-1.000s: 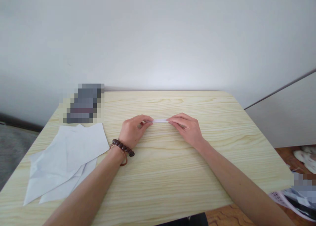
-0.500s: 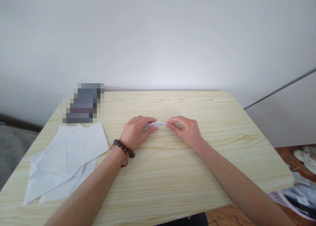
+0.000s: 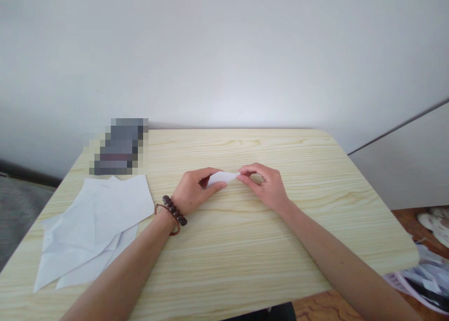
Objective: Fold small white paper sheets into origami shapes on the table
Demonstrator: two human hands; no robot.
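Observation:
A small folded piece of white paper (image 3: pixel 223 176) is held between both hands over the middle of the table (image 3: pixel 266 246). My left hand (image 3: pixel 196 185) grips its left part, thumb on the near side and fingers behind. At the paper's pointed right end, my right hand (image 3: pixel 264 185) pinches the tip between thumb and forefinger. The paper's broad face is turned partly toward me. Part of it is hidden inside my left hand.
Several loose white paper sheets (image 3: pixel 101 213) lie overlapping on the table's left side. Behind them is a dark, blurred-out rectangular object (image 3: pixel 121 146). A white wall (image 3: pixel 224 54) borders the far edge. On the floor at right stands a basket (image 3: pixel 421 288) with plastic bags.
The folded paper has tilted, so more of its white face shows now. My left hand has rotated slightly with it; my right hand keeps its pinch in nearly the same place.

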